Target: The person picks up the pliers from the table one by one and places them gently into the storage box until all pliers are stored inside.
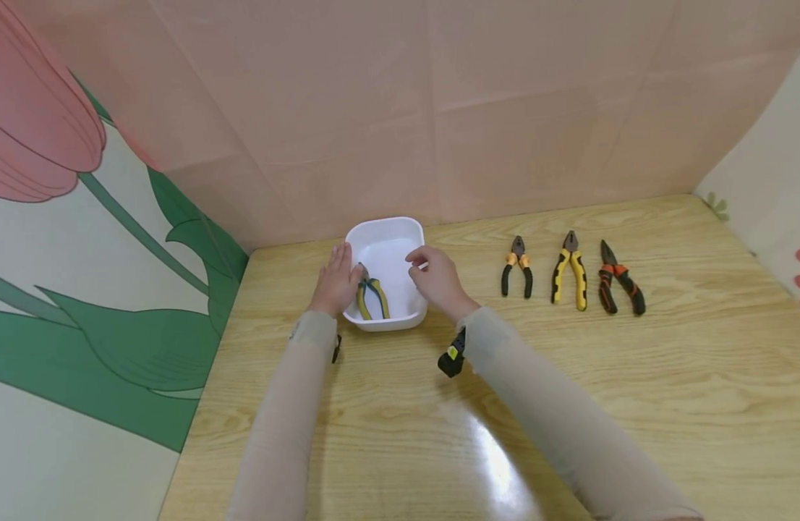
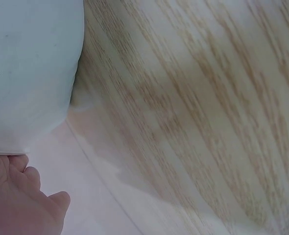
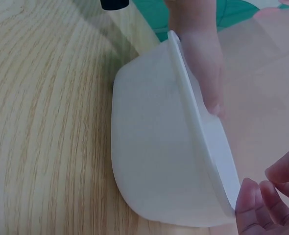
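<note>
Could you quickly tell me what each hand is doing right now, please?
Left hand: open, resting on the white tub's left rim.
Right hand: fingers loosely curled over the right rim, holding nothing.

Your wooden table [image 1: 569, 405]: three pliers in row near far edge, toward right far corner. Black-handled pair [image 1: 518, 266] leftmost, yellow-and-black pair [image 1: 570, 270] middle, orange-and-black pair [image 1: 620, 278] rightmost. All apart, noses toward pink back wall [image 1: 439, 101]. Tulip mural [image 1: 81, 239] along your left edge.
</note>
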A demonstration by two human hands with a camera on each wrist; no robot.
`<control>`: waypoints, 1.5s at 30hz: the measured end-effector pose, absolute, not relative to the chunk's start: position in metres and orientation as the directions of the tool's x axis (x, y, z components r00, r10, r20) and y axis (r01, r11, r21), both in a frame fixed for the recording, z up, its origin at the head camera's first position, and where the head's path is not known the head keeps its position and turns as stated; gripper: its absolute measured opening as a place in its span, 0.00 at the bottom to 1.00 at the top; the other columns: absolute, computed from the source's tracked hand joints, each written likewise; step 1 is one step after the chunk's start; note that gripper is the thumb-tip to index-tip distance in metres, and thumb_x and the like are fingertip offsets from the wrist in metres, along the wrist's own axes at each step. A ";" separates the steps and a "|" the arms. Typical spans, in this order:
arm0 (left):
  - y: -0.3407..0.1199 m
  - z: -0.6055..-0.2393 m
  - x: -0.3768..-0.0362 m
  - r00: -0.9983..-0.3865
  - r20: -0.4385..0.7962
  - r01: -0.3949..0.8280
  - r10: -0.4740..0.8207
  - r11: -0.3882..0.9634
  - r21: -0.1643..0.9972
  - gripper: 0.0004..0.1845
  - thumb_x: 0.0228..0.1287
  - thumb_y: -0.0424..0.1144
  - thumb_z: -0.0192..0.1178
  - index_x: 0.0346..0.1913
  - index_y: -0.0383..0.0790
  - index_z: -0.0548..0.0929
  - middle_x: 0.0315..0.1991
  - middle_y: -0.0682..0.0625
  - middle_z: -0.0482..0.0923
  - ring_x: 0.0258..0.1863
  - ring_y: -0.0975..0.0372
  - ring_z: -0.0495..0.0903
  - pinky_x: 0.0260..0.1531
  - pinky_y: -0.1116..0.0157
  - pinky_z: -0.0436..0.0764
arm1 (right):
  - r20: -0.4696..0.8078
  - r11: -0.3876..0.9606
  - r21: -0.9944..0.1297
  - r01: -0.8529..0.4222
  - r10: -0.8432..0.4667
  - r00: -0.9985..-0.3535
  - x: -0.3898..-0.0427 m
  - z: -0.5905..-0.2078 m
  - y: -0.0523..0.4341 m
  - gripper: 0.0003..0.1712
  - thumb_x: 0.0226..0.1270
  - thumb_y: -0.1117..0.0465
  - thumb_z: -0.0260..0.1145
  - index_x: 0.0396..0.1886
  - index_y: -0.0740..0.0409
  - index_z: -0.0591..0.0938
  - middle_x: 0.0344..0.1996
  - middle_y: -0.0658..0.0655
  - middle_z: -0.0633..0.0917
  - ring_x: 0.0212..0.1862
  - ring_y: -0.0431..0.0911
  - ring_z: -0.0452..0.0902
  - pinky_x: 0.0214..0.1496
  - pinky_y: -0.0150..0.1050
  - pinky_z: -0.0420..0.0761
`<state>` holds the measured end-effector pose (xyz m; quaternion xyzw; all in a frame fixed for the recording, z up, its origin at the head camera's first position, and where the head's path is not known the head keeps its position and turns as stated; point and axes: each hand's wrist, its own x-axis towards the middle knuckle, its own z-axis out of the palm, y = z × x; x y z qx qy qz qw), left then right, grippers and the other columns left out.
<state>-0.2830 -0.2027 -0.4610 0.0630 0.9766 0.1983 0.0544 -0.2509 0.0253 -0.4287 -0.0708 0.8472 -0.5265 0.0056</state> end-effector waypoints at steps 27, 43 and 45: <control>-0.203 -0.460 -0.283 -0.985 -0.106 0.082 0.136 0.912 0.401 0.37 0.83 0.57 0.29 0.82 0.41 0.36 0.83 0.47 0.31 0.81 0.56 0.30 0.78 0.44 0.41 | -0.023 0.460 -0.888 -0.005 -0.053 -0.998 -0.262 -0.426 0.079 0.18 0.75 0.64 0.55 0.60 0.63 0.79 0.52 0.62 0.78 0.49 0.54 0.74 0.47 0.44 0.79; -0.203 -0.461 -0.284 -0.985 -0.086 0.098 0.146 0.906 0.412 0.36 0.83 0.55 0.31 0.82 0.39 0.38 0.83 0.46 0.32 0.81 0.54 0.31 0.78 0.43 0.42 | -0.028 0.482 -0.876 -0.003 -0.056 -0.998 -0.261 -0.418 0.112 0.21 0.77 0.62 0.51 0.64 0.63 0.75 0.54 0.64 0.76 0.45 0.53 0.72 0.39 0.41 0.75; -0.203 -0.462 -0.284 -0.985 -0.090 0.095 0.145 0.905 0.414 0.36 0.83 0.54 0.32 0.82 0.39 0.38 0.83 0.46 0.32 0.81 0.55 0.31 0.78 0.43 0.41 | -0.032 0.485 -0.874 0.002 -0.053 -0.998 -0.260 -0.417 0.116 0.21 0.77 0.62 0.51 0.64 0.63 0.74 0.55 0.64 0.75 0.44 0.53 0.72 0.39 0.42 0.75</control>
